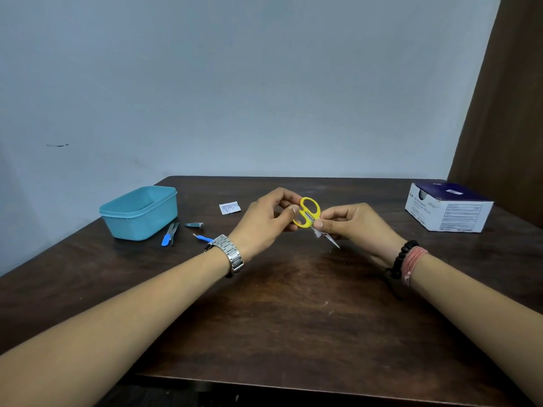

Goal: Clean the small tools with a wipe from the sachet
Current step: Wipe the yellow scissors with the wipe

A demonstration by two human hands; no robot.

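Small yellow-handled scissors [308, 211] are held above the table's middle. My left hand [264, 221] pinches their handle loops with thumb and fingers. My right hand [349, 223] pinches a white wipe [318, 232] around the blades, whose tip [335, 243] pokes out below the fingers. A white sachet [229, 207] lies flat on the table beyond my left hand. Left of my left wrist lie a metal nail clipper [194, 225], a blue-handled tool beside a dark one [169, 235] and another small blue-handled tool [202, 238], partly hidden by my watch.
A light blue plastic tub [139, 212] stands open at the back left of the dark wooden table [279, 318]. A white and navy cardboard box [449, 207] sits at the back right. A wall runs behind the table; a brown curtain hangs at right.
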